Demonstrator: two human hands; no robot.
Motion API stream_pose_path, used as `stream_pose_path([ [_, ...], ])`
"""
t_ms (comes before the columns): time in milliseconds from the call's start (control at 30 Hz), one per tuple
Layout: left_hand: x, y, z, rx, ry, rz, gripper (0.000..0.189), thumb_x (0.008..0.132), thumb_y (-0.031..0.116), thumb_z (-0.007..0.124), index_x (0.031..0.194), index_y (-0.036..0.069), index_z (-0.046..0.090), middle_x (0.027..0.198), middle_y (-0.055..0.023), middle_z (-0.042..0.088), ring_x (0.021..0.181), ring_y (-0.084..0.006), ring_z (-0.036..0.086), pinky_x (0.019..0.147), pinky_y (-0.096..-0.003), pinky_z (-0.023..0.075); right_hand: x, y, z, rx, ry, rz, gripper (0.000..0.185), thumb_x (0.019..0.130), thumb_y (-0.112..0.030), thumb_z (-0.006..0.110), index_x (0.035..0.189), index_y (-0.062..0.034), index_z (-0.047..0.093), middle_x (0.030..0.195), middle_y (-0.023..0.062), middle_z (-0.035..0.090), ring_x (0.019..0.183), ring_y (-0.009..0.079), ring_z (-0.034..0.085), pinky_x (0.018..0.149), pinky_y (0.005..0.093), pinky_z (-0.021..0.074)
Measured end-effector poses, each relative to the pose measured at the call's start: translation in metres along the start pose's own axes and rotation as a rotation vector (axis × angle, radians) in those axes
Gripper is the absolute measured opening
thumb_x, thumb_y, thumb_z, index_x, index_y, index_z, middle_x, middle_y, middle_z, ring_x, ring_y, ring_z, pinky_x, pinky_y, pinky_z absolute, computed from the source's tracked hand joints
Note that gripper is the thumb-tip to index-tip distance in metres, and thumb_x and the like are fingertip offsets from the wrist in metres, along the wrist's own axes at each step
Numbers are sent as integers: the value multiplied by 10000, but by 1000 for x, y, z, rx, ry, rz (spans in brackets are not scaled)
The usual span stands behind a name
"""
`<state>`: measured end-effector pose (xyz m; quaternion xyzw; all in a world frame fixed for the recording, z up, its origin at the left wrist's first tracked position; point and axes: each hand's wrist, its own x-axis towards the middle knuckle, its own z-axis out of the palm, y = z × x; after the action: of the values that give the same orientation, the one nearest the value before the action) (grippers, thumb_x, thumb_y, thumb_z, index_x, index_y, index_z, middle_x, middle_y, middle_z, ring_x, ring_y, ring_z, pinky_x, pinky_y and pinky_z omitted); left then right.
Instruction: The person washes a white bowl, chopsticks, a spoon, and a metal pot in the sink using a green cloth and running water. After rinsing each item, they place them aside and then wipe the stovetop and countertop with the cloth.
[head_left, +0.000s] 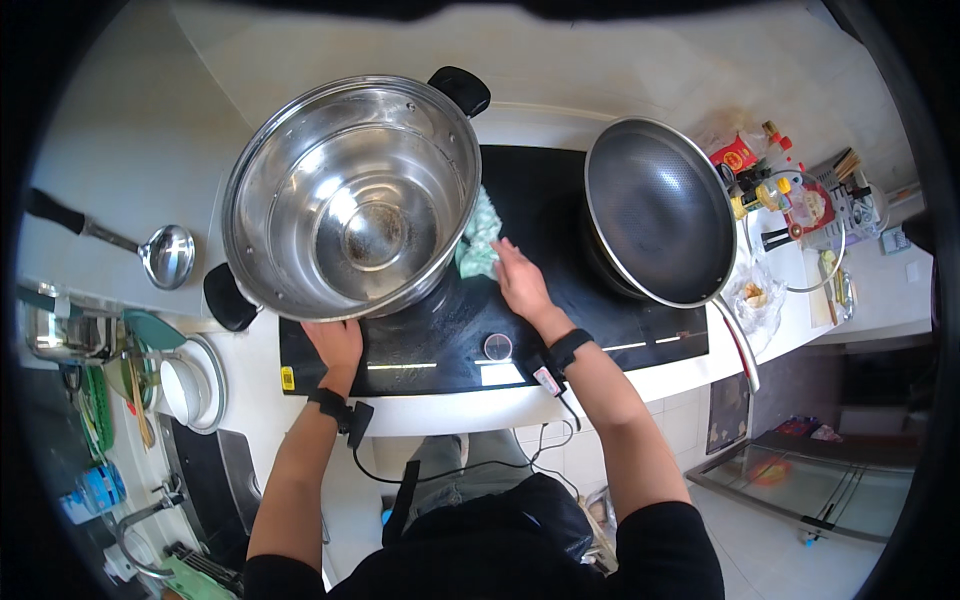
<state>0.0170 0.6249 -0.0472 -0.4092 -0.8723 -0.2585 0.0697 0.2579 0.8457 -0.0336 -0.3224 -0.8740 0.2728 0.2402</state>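
A large stainless steel pot with black side handles stands at the left of the black glass cooktop. My left hand is against its near side, below the rim; the pot hides the fingertips, so a grip cannot be made out. Just right of the pot, a crumpled pale green cloth lies on the glass, partly hidden by the pot. My right hand reaches to the cloth's right edge with fingers stretched out, the fingertips at the fabric. Whether they pinch it is unclear. Wet smears mark the glass nearby.
A dark wok occupies the cooktop's right side, its metal handle jutting past the counter edge. Farther right are bottles and plastic bags. A ladle, white bowls and a tap are left. Cables hang from my wrist straps.
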Motion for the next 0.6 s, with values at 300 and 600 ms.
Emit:
stream_pose_path([
  [300,-31,47,-8,-497,91,-234,116,749,84,614,822,47,532,837,-104,534,913,-288,455,821,-366,359,-12,-29,-87,2060,110,672,449,947,-284,239,1143,21,504,1008,176,614,1034,333,554,982,536,345],
  [600,-29,171,-8,-1137,-526,-203,90,841,36,554,913,13,604,864,-39,610,793,-96,564,717,-225,453,-42,-58,-131,2134,81,666,503,953,-365,184,1257,-59,441,1156,145,569,1178,366,441,1038,578,207],
])
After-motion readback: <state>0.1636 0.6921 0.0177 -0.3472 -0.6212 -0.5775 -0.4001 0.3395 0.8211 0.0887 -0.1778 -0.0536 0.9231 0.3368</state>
